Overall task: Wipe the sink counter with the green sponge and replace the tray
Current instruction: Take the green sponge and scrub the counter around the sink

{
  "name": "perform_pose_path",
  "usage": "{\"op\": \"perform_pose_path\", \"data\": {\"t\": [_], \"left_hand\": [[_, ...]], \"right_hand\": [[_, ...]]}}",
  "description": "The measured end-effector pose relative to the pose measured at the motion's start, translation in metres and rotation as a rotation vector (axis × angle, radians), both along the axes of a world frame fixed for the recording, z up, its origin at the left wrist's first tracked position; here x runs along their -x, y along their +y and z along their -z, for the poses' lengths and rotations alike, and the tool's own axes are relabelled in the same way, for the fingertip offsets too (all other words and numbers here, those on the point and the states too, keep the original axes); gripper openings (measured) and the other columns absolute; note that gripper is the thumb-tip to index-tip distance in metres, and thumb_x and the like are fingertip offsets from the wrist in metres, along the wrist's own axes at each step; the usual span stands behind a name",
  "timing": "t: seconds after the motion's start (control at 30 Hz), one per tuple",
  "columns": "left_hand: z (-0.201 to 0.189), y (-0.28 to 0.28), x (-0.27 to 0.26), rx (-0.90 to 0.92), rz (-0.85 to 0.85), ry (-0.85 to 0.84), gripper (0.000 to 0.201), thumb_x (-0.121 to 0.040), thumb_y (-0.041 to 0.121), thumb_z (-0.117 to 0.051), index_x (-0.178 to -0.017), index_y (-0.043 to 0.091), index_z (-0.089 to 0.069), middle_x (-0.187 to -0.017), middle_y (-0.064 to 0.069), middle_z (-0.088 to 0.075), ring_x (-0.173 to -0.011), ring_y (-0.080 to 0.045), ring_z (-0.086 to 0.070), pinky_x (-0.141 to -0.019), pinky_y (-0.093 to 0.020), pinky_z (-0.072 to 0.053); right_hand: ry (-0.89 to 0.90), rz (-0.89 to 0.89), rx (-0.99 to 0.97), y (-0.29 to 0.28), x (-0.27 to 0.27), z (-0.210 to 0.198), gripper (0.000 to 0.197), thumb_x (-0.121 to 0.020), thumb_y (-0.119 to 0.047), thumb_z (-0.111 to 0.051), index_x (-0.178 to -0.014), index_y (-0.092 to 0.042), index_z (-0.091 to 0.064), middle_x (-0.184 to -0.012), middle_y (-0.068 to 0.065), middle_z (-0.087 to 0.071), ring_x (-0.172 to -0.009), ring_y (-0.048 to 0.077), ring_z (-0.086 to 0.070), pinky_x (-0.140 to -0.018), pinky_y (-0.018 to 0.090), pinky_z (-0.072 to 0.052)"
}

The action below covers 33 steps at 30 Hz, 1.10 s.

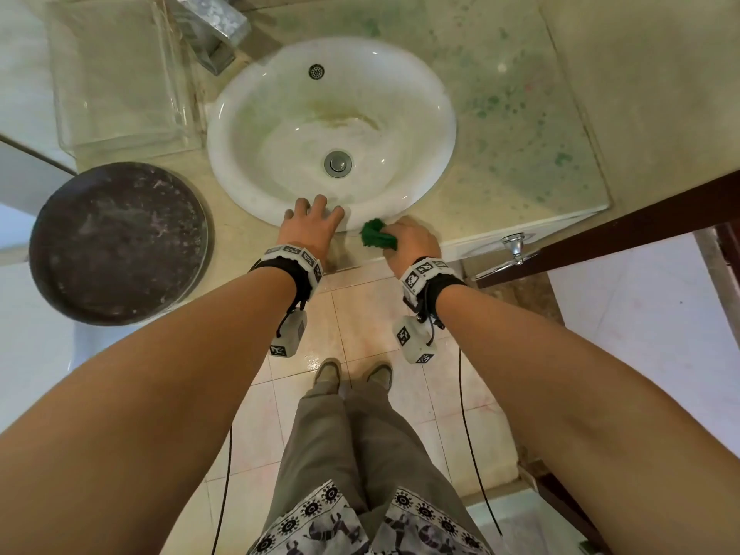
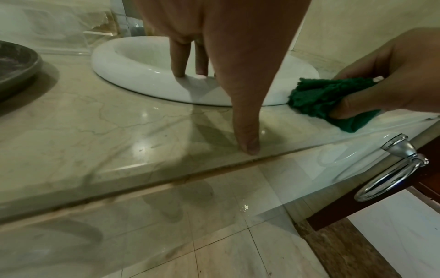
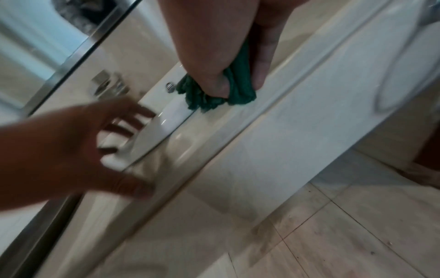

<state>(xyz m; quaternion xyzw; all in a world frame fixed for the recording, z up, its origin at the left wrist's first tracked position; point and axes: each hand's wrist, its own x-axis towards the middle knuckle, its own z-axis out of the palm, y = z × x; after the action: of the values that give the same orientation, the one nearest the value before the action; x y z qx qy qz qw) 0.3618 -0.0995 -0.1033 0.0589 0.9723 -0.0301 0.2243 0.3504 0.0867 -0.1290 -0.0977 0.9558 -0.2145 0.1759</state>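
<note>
My right hand [image 1: 404,240] grips the crumpled green sponge [image 1: 377,235] and presses it on the marble counter [image 1: 500,126] at the front edge, right beside the white sink rim [image 1: 224,154]. The same sponge [image 2: 326,99] shows bunched between thumb and fingers in the left wrist view, and pinched against the counter [image 3: 238,92] in the right wrist view. My left hand [image 1: 314,218] rests with straight, spread fingers on the sink's front rim, thumb pointing down to the counter edge. The clear glass tray [image 1: 120,74] sits at the back left of the counter.
A dark round dish [image 1: 118,242] lies on the counter's front left. Green soap spots cover the counter right of the sink. The chrome faucet [image 1: 216,30] stands behind the basin. A chrome towel ring [image 1: 514,250] and a brown door frame [image 1: 640,226] are at right.
</note>
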Motion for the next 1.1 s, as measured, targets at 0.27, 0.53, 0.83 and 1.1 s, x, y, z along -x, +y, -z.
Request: {"op": "perform_pose_path", "data": {"t": [0.27,0.53,0.83,1.1], "left_hand": [[0.001,0.0,0.002,0.004,-0.001,-0.029,0.093,-0.061,0.021,-0.084,-0.137,0.021,-0.03,-0.139,-0.009,-0.03,-0.125,-0.035,-0.033,-0.098,-0.043,-0.043],[0.003,0.002,0.002,-0.003,-0.003,-0.026,0.09,-0.062,0.026,-0.083,-0.136,0.02,-0.033,-0.141,-0.011,-0.029,-0.127,-0.038,-0.032,-0.103,-0.049,-0.038],[0.006,-0.002,0.003,-0.008,0.023,-0.042,0.098,-0.061,0.031,-0.083,-0.14,0.023,-0.026,-0.142,-0.011,-0.026,-0.127,-0.038,-0.03,-0.104,-0.049,-0.037],[0.005,0.0,0.006,0.041,0.058,-0.06,0.094,-0.06,0.035,-0.082,-0.136,0.023,-0.026,-0.139,-0.009,-0.027,-0.123,-0.035,-0.033,-0.097,-0.048,-0.042]], "right_hand": [[0.05,0.445,0.173,0.019,0.032,-0.008,0.031,-0.09,-0.016,-0.055,-0.12,-0.011,-0.059,-0.115,0.011,-0.061,-0.102,0.026,-0.06,-0.085,0.027,-0.045],[0.016,0.171,0.237,-0.047,0.015,-0.005,0.029,-0.08,-0.008,-0.062,-0.105,-0.017,-0.072,-0.106,-0.001,-0.062,-0.09,0.023,-0.061,-0.082,0.029,-0.05],[0.021,0.237,0.173,-0.02,0.026,-0.011,0.038,-0.082,-0.004,-0.056,-0.112,-0.022,-0.071,-0.112,0.001,-0.066,-0.098,0.023,-0.062,-0.081,0.027,-0.049],[-0.053,0.529,0.064,0.02,0.035,-0.02,0.038,-0.085,-0.01,-0.055,-0.119,-0.022,-0.067,-0.108,0.011,-0.07,-0.095,0.032,-0.066,-0.079,0.025,-0.049]]}}
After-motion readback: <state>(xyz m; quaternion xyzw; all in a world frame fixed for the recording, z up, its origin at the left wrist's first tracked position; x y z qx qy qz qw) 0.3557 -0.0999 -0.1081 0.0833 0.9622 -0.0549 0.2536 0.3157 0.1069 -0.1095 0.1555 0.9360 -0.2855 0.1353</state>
